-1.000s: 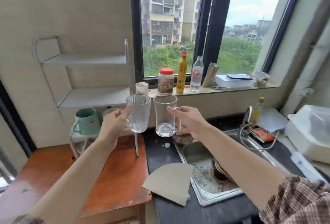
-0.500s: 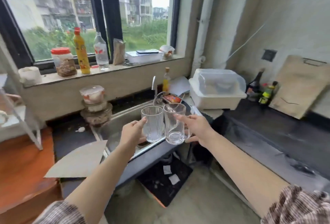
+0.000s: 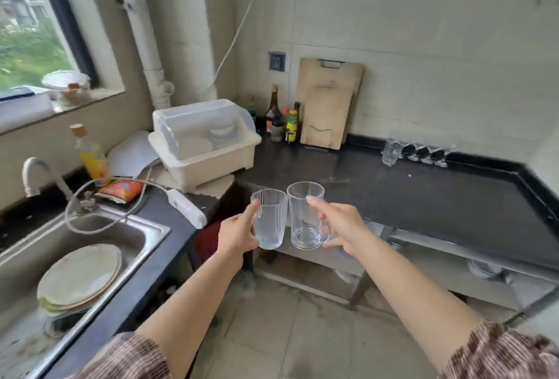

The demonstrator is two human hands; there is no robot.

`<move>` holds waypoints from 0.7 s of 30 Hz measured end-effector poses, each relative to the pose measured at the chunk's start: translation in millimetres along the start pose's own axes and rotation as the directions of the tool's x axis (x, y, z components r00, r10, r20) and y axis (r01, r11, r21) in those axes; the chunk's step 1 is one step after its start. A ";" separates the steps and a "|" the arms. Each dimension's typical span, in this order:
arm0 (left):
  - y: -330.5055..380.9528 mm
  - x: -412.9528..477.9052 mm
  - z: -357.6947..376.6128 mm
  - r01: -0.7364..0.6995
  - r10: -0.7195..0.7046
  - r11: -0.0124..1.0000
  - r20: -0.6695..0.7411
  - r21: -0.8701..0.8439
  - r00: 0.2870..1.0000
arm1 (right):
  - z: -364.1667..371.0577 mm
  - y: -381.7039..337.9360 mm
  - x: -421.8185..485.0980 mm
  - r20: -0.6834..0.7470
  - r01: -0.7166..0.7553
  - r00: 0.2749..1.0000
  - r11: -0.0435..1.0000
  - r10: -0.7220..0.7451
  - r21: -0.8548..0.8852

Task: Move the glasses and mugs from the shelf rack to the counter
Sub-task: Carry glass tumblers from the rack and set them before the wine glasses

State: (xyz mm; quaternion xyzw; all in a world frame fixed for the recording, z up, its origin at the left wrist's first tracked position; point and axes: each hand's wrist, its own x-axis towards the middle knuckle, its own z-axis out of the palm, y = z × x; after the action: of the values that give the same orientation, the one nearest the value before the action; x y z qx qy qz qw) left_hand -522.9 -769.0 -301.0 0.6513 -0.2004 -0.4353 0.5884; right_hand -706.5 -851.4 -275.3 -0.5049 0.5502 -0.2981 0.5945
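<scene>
Head view: both hands hold drinkware upright in the air just before the front edge of the black counter (image 3: 423, 197). Left hand (image 3: 239, 232) is wrapped around a ribbed glass (image 3: 269, 221); right hand (image 3: 341, 224) grips the handle of a clear mug (image 3: 304, 218). More glasses (image 3: 393, 151) stand at the counter's back edge.

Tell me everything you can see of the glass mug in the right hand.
The glass mug is clear, smooth-walled and looks empty, with a thick base and a side handle facing right. It is upright, held in the air by the right hand, fingers through the handle and the forefinger at the rim. It is close beside the ribbed glass, just short of the dark counter.
</scene>
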 end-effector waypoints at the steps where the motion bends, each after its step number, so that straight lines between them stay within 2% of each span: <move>1: -0.9 13.9 20.5 0.017 -0.016 1.000 0.036 -0.017 0.999 | -14.9 -0.3 12.4 -0.042 -0.027 0.999 0.999 0.028 0.019; 6: -2.6 86.1 120.6 0.125 -0.130 0.991 0.191 0.038 0.973 | -84.2 -5.0 82.5 -0.205 -0.144 0.964 0.979 0.171 0.143; 8: -1.2 112.4 159.0 0.135 -0.159 0.983 0.214 0.122 0.964 | -109.8 -9.1 111.1 -0.259 -0.187 0.939 0.969 0.225 0.164; 15: 3.0 176.2 267.1 0.112 -0.210 0.930 0.257 0.351 0.943 | -190.3 -15.3 179.0 -0.405 -0.280 0.858 0.949 0.315 0.145; 21: -6.9 214.8 359.7 0.151 -0.286 0.918 0.348 0.367 0.893 | -277.0 -18.8 220.8 -0.427 -0.397 0.815 0.914 0.392 0.082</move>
State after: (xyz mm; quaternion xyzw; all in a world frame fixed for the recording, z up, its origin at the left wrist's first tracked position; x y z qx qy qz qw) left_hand -697.3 -1146.5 -353.0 0.6580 -0.3093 -0.5818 0.3646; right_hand -919.5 -1133.7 -303.8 -0.3038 0.7626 -0.2706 0.5029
